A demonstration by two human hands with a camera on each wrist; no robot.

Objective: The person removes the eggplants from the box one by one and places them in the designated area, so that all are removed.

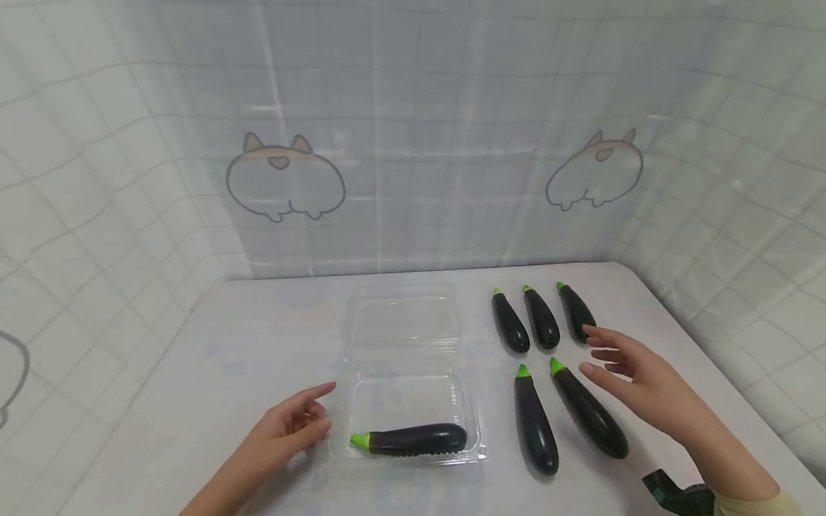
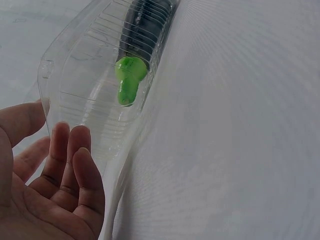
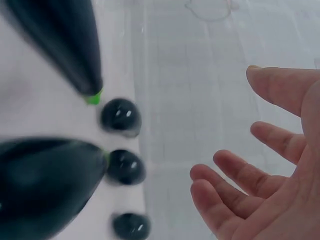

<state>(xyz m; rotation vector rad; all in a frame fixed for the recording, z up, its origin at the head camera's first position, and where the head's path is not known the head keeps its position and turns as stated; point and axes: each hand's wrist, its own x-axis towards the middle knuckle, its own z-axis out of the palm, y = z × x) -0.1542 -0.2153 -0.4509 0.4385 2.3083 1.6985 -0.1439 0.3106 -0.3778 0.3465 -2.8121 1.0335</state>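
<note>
A clear plastic clamshell box (image 1: 406,390) lies with its lid folded back on the table. Inside its near side rests one dark eggplant (image 1: 419,439), its green stem (image 2: 131,80) pointing left. My left hand (image 1: 284,433) is at the box's left edge, fingers loosely bent, holding nothing. Over the right side of the table hovers my right hand (image 1: 645,383), fingers spread and nothing in them. Below and left of it lies an eggplant (image 1: 589,412), with another eggplant (image 1: 535,426) beside that one. The right fingertips overlap a back-row eggplant (image 1: 576,312) in the head view.
Two more eggplants, a left one (image 1: 510,322) and a middle one (image 1: 541,319), complete the back row. The white-covered table (image 1: 245,358) meets a tile-patterned curtain (image 1: 413,143) behind and at both sides. A dark strap (image 1: 684,494) is on my right forearm.
</note>
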